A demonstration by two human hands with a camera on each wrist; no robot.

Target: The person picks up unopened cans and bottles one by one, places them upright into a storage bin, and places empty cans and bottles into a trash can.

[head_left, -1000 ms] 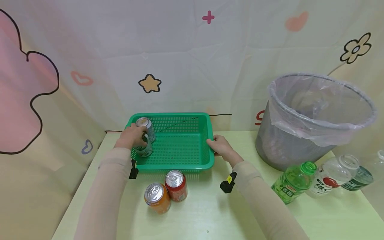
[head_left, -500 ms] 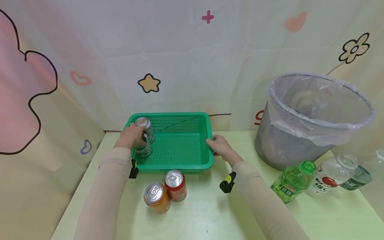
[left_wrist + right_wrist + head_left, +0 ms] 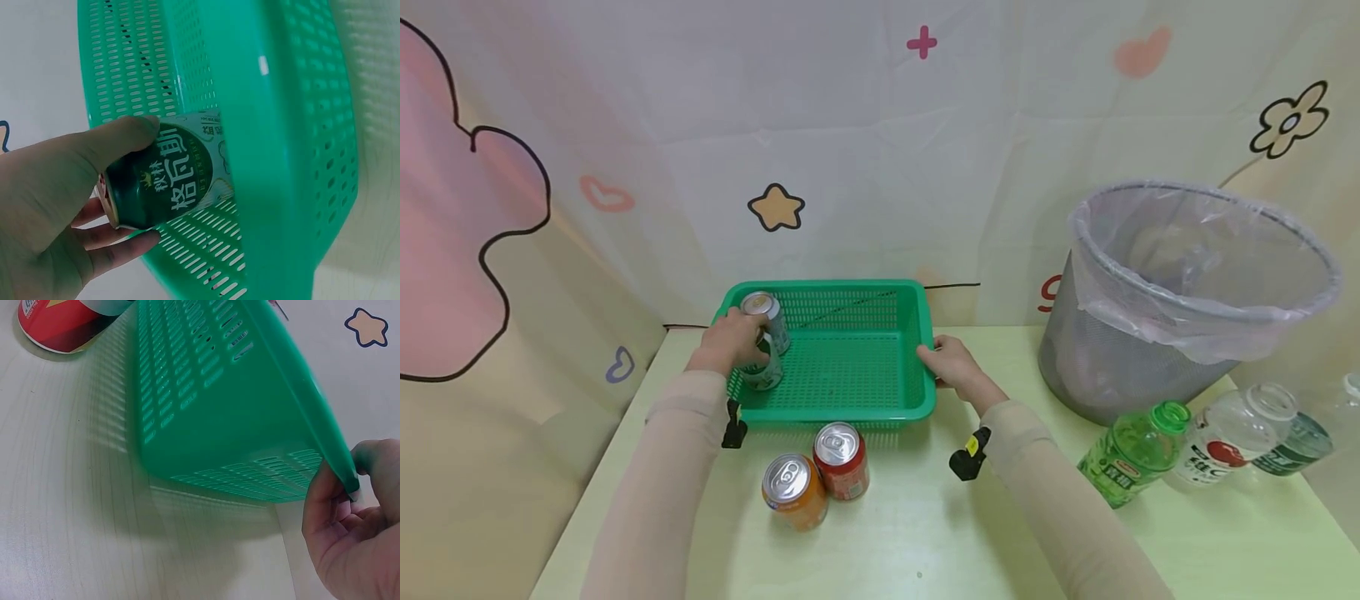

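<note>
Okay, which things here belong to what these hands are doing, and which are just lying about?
Likely in the job: green basket, right hand on its rim; green-labelled can in the left hand; silver can inside; perhaps orange can, red can.

Seemingly lying about: green bottle, red-marked bottle, dark-labelled bottle, lined bin.

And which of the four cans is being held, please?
The green and white can in the basket, in front of the pale can; it alone is gripped by the left hand.

There are 4 cans (image 3: 172,172), 3 bottles (image 3: 1131,462), 1 basket (image 3: 827,415) and 1 bin (image 3: 1097,358).
</note>
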